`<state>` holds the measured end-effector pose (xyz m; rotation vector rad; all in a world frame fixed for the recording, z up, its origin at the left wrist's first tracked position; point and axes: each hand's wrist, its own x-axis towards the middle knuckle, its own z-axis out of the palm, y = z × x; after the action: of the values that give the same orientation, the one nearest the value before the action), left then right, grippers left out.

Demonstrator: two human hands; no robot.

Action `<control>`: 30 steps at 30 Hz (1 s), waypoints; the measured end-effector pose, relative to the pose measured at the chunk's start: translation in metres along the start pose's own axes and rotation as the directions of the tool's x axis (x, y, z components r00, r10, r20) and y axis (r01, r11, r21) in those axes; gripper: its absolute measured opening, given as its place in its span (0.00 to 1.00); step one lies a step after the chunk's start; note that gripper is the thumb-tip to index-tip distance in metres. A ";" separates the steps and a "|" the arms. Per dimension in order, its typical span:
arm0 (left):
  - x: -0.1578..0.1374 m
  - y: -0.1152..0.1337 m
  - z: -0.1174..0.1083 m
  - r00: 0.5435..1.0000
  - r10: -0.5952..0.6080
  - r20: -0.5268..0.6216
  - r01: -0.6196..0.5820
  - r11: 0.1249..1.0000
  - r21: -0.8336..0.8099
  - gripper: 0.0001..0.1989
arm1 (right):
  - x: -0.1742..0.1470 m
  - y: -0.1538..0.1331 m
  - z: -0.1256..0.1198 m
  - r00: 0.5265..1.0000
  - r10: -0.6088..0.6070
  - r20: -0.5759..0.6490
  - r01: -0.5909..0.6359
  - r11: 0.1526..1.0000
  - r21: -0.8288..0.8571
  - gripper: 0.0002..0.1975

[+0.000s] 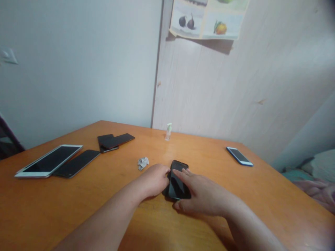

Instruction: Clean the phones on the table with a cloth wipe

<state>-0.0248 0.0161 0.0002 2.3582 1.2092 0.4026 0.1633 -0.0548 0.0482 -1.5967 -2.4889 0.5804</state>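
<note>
A black smartphone [178, 186] lies on the wooden table in front of me, screen up, its lower end towards me. A second dark edge shows along its left side; whether that is a case or another phone I cannot tell. My left hand [157, 179] is closed at the phone's left edge, its fingertips partly hidden. From the right, my right hand [200, 191] reaches over the screen with fingers stretched across the glass and the thumb apart by the near corner. Beyond my left hand sits a crumpled grey cloth [143, 163].
A white tablet [52, 159] and a large black phone [78, 164] overlap at left. Behind them are stacked dark phones [117, 140]. A small pump bottle [168, 132] stands near the wall. At right lies a blue-edged phone [239, 156] on the table [209, 150].
</note>
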 end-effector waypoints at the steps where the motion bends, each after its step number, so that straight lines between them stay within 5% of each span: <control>1: 0.000 -0.001 0.000 1.000 0.010 0.003 -0.010 1.000 -0.005 0.09 | 0.001 0.000 0.000 1.000 0.002 0.000 -0.002 1.000 0.006 0.37; 16: 0.002 -0.012 0.000 0.993 0.105 0.047 -0.104 0.994 -0.030 0.12 | 0.013 0.011 0.013 0.997 0.063 -0.040 -0.066 0.993 -0.095 0.45; 24: -0.001 -0.007 -0.008 0.992 0.089 0.091 -0.079 0.991 -0.104 0.14 | 0.010 0.023 0.003 0.998 0.066 -0.008 -0.066 0.997 0.026 0.46; 30: -0.008 0.002 -0.021 0.986 0.045 0.163 -0.022 0.990 -0.139 0.11 | 0.020 0.050 0.005 0.988 0.105 -0.113 -0.090 0.986 0.137 0.43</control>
<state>-0.0376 0.0143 0.0190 2.2478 1.0335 0.2842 0.1959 -0.0199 0.0223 -1.6588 -2.2480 0.6281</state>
